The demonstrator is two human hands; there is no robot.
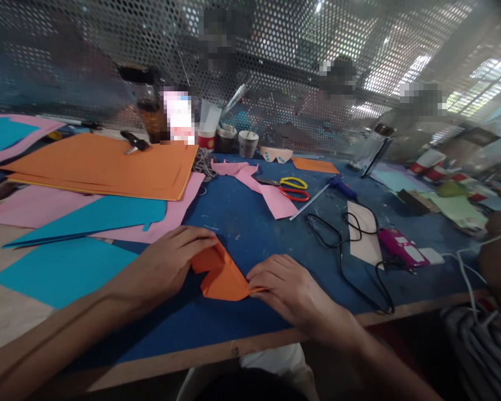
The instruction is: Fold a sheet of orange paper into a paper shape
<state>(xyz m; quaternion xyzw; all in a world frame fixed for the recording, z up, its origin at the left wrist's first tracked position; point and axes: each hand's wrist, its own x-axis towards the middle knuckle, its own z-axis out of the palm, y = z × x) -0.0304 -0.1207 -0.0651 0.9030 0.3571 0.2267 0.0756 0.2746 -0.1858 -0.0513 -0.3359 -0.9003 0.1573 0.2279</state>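
Observation:
A folded piece of orange paper (225, 275) lies between my hands, just above the blue tabletop (250, 234). Its left part stands up in creased flaps, and its right end narrows to a point. My left hand (186, 256) grips the upper left edge, thumb hidden behind the paper. Pinched between the thumb and fingers of my right hand (281, 284) is the pointed right end. Blue paper sheets (70, 270) lie left of my left forearm. Beyond my hands are a strip of pink paper (271, 197) and scissors (292, 188) with yellow and red handles.
Orange sheets (108, 167) are stacked at the left with keys on top. To the right lie a blue glue gun (342, 187), its looping black cord (340, 262) and a magenta extension box (401, 248). Paper cups (247, 143) stand along the perforated metal screen (275, 83). Someone sits at the far right.

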